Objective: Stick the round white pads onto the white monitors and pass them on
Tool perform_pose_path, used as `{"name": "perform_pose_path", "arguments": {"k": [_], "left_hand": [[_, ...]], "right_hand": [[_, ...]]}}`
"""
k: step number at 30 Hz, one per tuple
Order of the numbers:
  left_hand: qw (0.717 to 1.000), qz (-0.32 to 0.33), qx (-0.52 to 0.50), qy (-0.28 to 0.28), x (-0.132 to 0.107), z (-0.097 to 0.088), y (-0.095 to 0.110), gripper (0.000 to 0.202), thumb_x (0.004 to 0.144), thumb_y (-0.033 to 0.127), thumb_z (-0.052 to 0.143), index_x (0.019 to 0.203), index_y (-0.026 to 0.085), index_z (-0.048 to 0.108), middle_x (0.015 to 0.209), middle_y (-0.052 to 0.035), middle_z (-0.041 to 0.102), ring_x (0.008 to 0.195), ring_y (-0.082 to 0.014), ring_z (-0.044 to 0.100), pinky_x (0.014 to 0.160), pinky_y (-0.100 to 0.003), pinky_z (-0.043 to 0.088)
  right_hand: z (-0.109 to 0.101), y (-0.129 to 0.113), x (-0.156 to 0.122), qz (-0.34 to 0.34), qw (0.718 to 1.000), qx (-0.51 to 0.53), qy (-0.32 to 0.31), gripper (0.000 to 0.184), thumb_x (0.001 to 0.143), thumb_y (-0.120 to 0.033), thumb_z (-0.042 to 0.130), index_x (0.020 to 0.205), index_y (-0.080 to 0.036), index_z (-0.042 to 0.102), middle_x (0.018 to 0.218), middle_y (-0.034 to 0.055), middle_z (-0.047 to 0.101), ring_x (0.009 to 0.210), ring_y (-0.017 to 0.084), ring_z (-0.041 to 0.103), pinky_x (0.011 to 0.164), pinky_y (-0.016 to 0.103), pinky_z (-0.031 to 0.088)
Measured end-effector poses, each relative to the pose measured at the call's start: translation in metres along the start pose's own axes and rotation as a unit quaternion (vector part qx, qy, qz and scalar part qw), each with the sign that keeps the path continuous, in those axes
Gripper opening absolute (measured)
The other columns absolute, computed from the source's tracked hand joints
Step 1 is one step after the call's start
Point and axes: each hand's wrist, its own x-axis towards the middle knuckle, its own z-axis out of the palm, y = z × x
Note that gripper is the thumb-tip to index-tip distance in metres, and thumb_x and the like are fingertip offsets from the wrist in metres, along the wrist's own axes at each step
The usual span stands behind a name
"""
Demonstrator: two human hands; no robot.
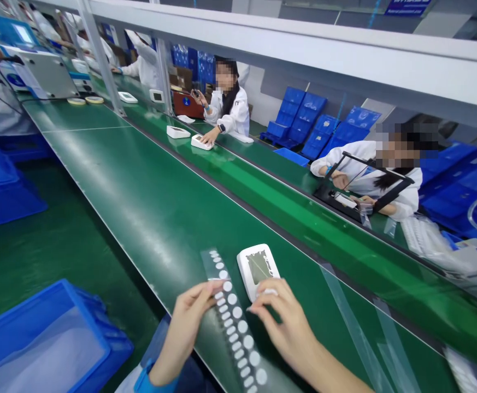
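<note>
The sticker strip (236, 323), a clear sheet with rows of white round and oval pieces, lies at lower centre, its long axis slanting from upper left down to the bottom edge. The left hand (188, 315) has its grip closed, thumb and finger pinching the strip's left edge near its upper end. Just right of the strip, a white device (258, 266) lies screen up, its long axis leaning the same way. The right hand (287, 322) is at its lower end, fingers curled; whether that grip has hold of anything cannot be told.

The green worktop (140, 188) runs diagonally toward upper left, with clear film (355, 327) at lower right. A blue bin (117, 357) sits at lower left. Across the line, people in white coats (238, 112) work before blue crates (324, 120). The upper-right sign (408, 6) reads "Material placement area"; its top line is cut off.
</note>
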Motion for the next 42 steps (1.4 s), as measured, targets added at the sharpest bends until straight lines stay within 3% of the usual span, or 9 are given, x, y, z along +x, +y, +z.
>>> {"name": "perform_pose_path", "arguments": {"k": [3, 6, 11, 20, 32, 42], "left_hand": [[0.991, 0.039, 0.128, 0.029, 0.011, -0.018, 0.002, 0.037, 0.080, 0.050, 0.067, 0.089, 0.015, 0.078, 0.104, -0.0099, 0.075, 0.104, -0.0288, 0.065, 0.095, -0.035, 0.049], [0.976, 0.063, 0.207, 0.017, 0.012, -0.021, 0.005, 0.039, 0.081, 0.052, 0.063, 0.091, 0.018, 0.078, 0.104, -0.0089, 0.075, 0.104, -0.0316, 0.065, 0.099, -0.040, 0.047], [0.964, 0.091, 0.249, 0.016, 0.009, -0.015, 0.008, 0.039, 0.082, 0.053, 0.061, 0.089, 0.019, 0.079, 0.104, -0.0079, 0.075, 0.102, -0.0319, 0.066, 0.097, -0.040, 0.048], [0.965, 0.083, 0.250, 0.015, 0.009, -0.016, 0.008, 0.038, 0.082, 0.053, 0.061, 0.089, 0.020, 0.079, 0.103, -0.0072, 0.075, 0.101, -0.0316, 0.066, 0.098, -0.040, 0.047], [0.965, 0.078, 0.249, 0.011, 0.010, -0.017, 0.006, 0.036, 0.083, 0.051, 0.060, 0.089, 0.021, 0.079, 0.104, -0.0057, 0.075, 0.102, -0.0300, 0.066, 0.099, -0.038, 0.046], [0.964, 0.075, 0.256, 0.012, 0.011, -0.020, 0.003, 0.038, 0.082, 0.054, 0.059, 0.091, 0.021, 0.078, 0.105, -0.0067, 0.075, 0.106, -0.0319, 0.064, 0.101, -0.042, 0.046]], "right_hand": [[-0.014, 0.017, 0.012, 0.148, 0.989, -0.001, -0.020, 0.012, 0.087, -0.021, 0.057, 0.076, -0.021, 0.062, 0.100, 0.0056, 0.056, 0.090, 0.021, 0.058, 0.080, 0.036, 0.047], [-0.017, 0.033, 0.020, 0.209, 0.976, 0.006, -0.061, 0.011, 0.083, -0.021, 0.061, 0.072, -0.020, 0.063, 0.094, 0.0036, 0.054, 0.082, 0.018, 0.057, 0.073, 0.033, 0.047], [-0.013, 0.037, 0.021, 0.219, 0.973, 0.001, -0.077, 0.010, 0.081, -0.021, 0.063, 0.071, -0.020, 0.065, 0.094, 0.0031, 0.053, 0.083, 0.018, 0.056, 0.073, 0.032, 0.046], [-0.013, 0.034, 0.020, 0.225, 0.971, 0.000, -0.081, 0.009, 0.079, -0.018, 0.065, 0.070, -0.020, 0.065, 0.098, 0.0043, 0.053, 0.095, 0.021, 0.054, 0.078, 0.034, 0.045], [-0.010, 0.035, 0.018, 0.211, 0.974, -0.004, -0.083, 0.010, 0.083, -0.017, 0.062, 0.073, -0.020, 0.064, 0.100, 0.0040, 0.051, 0.096, 0.021, 0.053, 0.083, 0.037, 0.044], [-0.011, 0.034, 0.017, 0.208, 0.975, -0.003, -0.075, 0.006, 0.081, -0.015, 0.062, 0.081, -0.020, 0.058, 0.102, 0.0027, 0.051, 0.096, 0.020, 0.051, 0.083, 0.034, 0.041]]}}
